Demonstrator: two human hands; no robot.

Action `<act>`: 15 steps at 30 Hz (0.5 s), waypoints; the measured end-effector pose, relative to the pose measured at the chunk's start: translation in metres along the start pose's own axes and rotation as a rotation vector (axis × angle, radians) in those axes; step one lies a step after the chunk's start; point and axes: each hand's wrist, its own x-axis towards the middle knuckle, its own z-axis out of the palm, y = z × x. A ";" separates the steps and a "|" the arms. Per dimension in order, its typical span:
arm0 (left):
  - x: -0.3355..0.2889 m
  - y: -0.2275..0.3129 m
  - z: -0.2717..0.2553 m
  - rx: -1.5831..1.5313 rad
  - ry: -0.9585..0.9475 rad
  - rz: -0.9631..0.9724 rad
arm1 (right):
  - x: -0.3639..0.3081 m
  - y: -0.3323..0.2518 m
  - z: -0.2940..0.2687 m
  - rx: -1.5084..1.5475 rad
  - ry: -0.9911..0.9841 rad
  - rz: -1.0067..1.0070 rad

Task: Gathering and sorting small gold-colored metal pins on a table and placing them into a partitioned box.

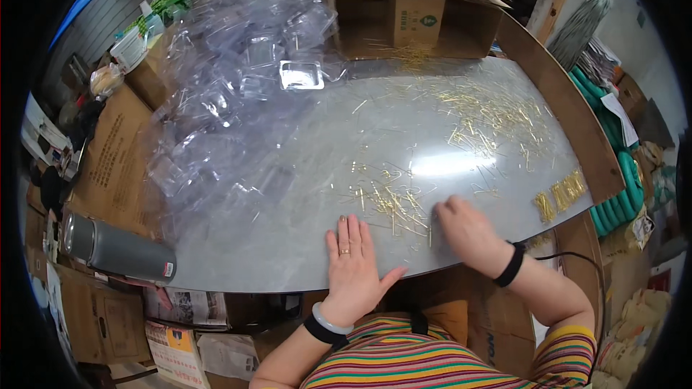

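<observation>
My left hand lies on the grey table with its fingers extended and the thumb out to the side. Just beyond its fingertips is a loose pile of thin gold metal pins, some seeming to have hooked ends. My right hand rests at the right side of this pile, fingers curled inward and tips down by the tabletop. Whatever sits between those fingertips is hidden. One single pin lies or stands close to them. A wider scatter of gold pins covers the far right of the table.
Clear plastic trays heap up on the left. A grey bottle lies at the near left edge. Small gold bundles sit at the right edge, beside a cardboard strip. An open cardboard box stands at the back.
</observation>
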 end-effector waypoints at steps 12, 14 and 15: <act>0.004 0.012 0.011 0.084 -0.014 0.025 | -0.047 0.050 0.021 0.074 0.034 0.038; 0.003 0.011 0.009 0.040 -0.037 0.086 | -0.049 0.016 0.030 0.102 0.074 0.051; 0.002 0.010 0.009 0.015 -0.046 0.115 | -0.046 -0.002 0.032 0.102 0.100 0.069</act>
